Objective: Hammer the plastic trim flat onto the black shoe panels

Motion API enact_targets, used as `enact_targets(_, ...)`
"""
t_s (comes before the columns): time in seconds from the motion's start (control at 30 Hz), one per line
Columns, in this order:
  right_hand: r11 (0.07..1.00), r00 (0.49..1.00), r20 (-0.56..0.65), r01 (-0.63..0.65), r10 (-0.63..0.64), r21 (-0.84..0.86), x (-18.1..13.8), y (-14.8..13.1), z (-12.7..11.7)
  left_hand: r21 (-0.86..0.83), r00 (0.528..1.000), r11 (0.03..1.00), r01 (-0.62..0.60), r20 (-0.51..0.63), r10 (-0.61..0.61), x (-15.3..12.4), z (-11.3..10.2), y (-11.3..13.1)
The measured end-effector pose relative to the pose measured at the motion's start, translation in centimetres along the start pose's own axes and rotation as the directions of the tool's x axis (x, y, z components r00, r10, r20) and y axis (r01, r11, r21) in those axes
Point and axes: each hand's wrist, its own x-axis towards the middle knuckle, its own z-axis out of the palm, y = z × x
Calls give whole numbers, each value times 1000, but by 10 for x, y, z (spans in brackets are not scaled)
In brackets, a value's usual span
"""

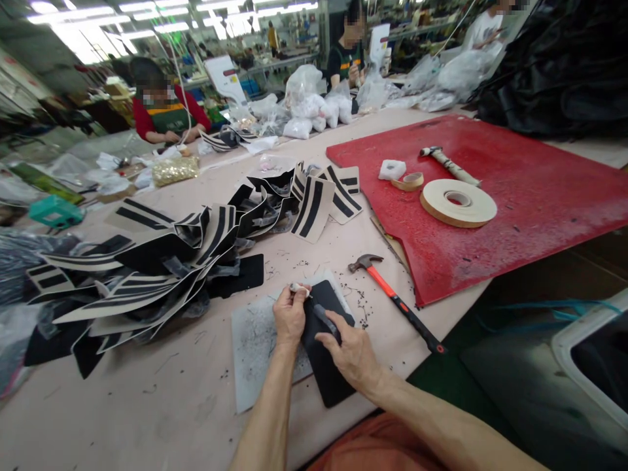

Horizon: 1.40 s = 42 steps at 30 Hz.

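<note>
My left hand is closed around a small white object with a narrow tip, whose kind I cannot make out. A dark, glossy strip is gripped between the thumb and fingers of my right hand. Both hands are over a black rectangular panel with rounded corners. The panel lies partly on a grey-white board strewn with dark bits. Just beyond my right hand, a claw hammer with an orange and black handle rests on the table.
Striped black-and-beige pieces are heaped on the left. A red mat on the right holds a tape roll, a smaller roll and a wrapped-handle hammer. Co-workers sit beyond plastic bags. A bin stands at lower right.
</note>
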Motion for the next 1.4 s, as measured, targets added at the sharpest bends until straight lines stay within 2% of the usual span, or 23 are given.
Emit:
enact_targets(0.07,997,1000,27,5,-3,-71,1,-4,3,2,1000,1000,12,-1,-12,0,0,1)
enact_targets(0.23,971,981,174,-43,86,-237,12,-19,-1,-11,999,999,52,8,-51,-5,-3,-3)
enact_targets(0.47,959,967,239,-20,90,-283,21,-22,-7,82,1000,997,-12,30,10,-9,-4,0)
enact_targets(0.63,967,965,251,-5,71,-254,17,-20,-11,207,998,976,-65,16,63,-11,-1,0)
enact_targets(0.9,988,954,299,15,33,-154,11,-12,-20,348,970,925,-154,-123,208,-18,8,-5)
enact_targets(0.97,987,953,300,6,43,-160,11,-14,-21,395,959,897,-199,-108,260,-19,9,-7)
enact_targets(1.07,992,949,314,55,-17,-114,9,-16,-28,474,924,813,-339,3,383,-21,10,-10)
enact_targets(1.13,990,961,259,119,-98,-69,8,-9,-39,484,902,774,-408,85,422,-20,10,-11)
enact_targets(1.17,986,974,187,145,-127,-85,8,-3,-46,473,900,773,-422,116,421,-19,9,-10)
enact_targets(1.23,962,991,5,133,-136,-240,9,18,-64,437,908,796,-418,157,390,-14,7,-8)
enact_targets(1.27,931,991,-67,81,-112,-355,10,30,-74,417,914,813,-405,171,368,-12,6,-7)
enact_targets(1.33,835,991,-131,-60,-15,-547,12,56,-91,386,927,843,-373,178,329,-8,3,-4)
enact_targets(1.4,796,982,-125,-185,138,-577,16,76,-105,368,933,859,-357,181,311,-5,1,-3)
